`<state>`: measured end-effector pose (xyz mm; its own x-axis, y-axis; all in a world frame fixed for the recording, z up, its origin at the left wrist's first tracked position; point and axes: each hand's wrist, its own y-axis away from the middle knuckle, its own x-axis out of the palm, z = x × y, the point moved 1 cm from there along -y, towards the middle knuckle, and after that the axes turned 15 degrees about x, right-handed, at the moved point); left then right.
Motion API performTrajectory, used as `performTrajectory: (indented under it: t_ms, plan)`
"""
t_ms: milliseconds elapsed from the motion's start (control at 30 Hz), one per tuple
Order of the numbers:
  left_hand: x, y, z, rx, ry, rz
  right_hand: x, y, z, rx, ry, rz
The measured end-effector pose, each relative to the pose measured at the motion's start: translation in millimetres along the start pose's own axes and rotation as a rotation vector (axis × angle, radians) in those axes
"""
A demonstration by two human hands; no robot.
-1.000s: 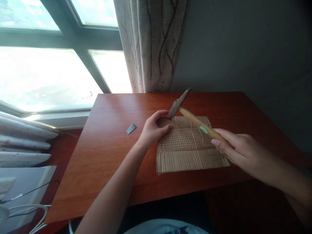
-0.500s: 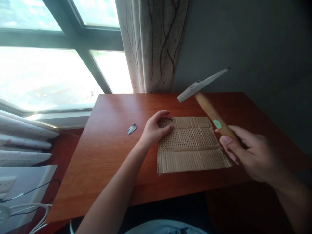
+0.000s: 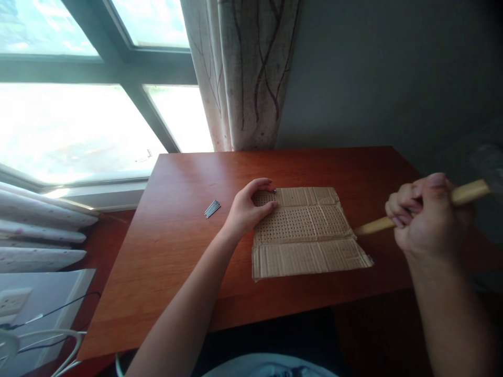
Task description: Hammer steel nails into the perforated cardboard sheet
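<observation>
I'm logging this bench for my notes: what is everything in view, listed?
table: one, reddish-brown, under the work
cardboard: one sheet, tan, dotted with holes, table middle
nails: small bundle, grey, left of the cardboard
hammer: one, pale wooden handle, far right, head blurred
curtain: one, beige with dark branches, behind the table
window: one, bright, dark frame, left
cables: a few, white and black, lower left
left hand: on the cardboard's far left corner
right hand: fingers closed round the hammer

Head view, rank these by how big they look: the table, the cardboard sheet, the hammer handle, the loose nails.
1. table
2. cardboard sheet
3. hammer handle, blurred and partly hidden by the right hand, so its length is unsure
4. nails
</observation>
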<state>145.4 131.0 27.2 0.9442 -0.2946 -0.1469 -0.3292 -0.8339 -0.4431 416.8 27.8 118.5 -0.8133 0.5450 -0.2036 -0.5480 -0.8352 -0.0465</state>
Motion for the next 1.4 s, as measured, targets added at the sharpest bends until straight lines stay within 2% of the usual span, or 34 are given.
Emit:
performTrajectory:
  t_ms: [200,267,333,400,467,567,900,1033,1200,1300,1400]
  plan:
    - [-0.5,0.0,0.2,0.006,-0.002,-0.003,-6.8,-25.6,0.6,0.028,0.15,0.249]
    - [-0.4,-0.4,0.3,0.009,0.001,-0.001,-0.2,-27.1,-2.6,0.005,0.084,0.228]
    - [-0.3,-0.7,0.1,0.008,-0.003,0.0,9.5,-25.6,-10.5,-0.039,-0.044,0.135]
    - [-0.1,-0.6,-0.2,0.004,-0.009,-0.001,18.6,-22.9,-21.2,-0.142,-0.201,0.007]
    - [0.3,0.0,-0.3,0.004,-0.009,-0.002,25.5,-21.1,-31.7,-0.191,-0.28,-0.042]
    - [1.2,0.8,-0.1,0.012,0.005,-0.012,30.1,-21.1,-40.7,-0.201,-0.315,-0.041]
    - [1.0,-0.8,-4.3,0.027,0.075,-0.041,25.9,-22.5,-45.9,-0.226,-0.349,0.002]
    - [-3.7,-0.2,-4.3,0.02,0.101,-0.059,23.8,-23.3,-46.4,-0.216,-0.345,-0.035]
    - [-24.3,-6.2,-6.8,0.006,0.003,-0.177,22.6,-26.0,-46.6,-0.198,-0.383,-0.047]
    - [-49.4,-8.1,-9.1,0.001,-0.152,-0.251,21.5,-26.3,-47.6,-0.216,-0.4,-0.053]
    - [-78.5,0.5,-10.9,-0.036,-0.429,-0.206,20.8,-25.3,-48.5,-0.237,-0.394,-0.046]
